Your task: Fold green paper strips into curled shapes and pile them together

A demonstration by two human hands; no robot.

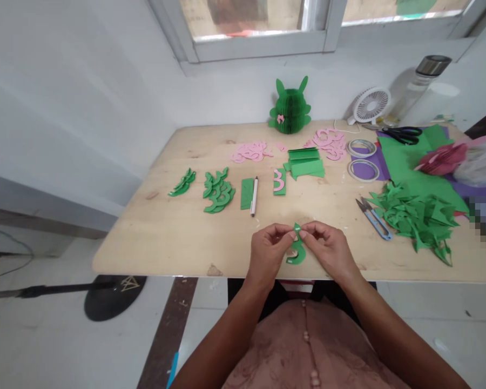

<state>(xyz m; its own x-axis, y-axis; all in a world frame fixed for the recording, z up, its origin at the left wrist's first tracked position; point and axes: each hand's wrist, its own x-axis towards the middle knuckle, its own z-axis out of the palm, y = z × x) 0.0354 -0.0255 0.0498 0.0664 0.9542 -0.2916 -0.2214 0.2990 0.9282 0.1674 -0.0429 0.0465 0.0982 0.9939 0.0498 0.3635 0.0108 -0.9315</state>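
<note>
Near the front edge of the table, a curvy green paper cutout (pixel 297 254) hangs between my hands. My left hand (pixel 270 246) pinches its upper left side. From the other side, my right hand (pixel 326 246) pinches it near the top, where a small white patch shows. Fingertips hide part of its upper half. Beyond the hands lie a green paper strip with a pink scalloped piece (pixel 279 182) on it and a pen (pixel 254 196) resting on another green strip (pixel 247 193).
Green cutouts (pixel 218 192) are piled at left. Pink cutouts (pixel 251 152), folded green papers (pixel 305 162) and a green paper figure (pixel 290 111) stand farther back. Thread snips (pixel 375 219), green scraps (pixel 417 216), tape rolls (pixel 363 170), black scissors (pixel 403 135) and a small fan (pixel 371 105) are right.
</note>
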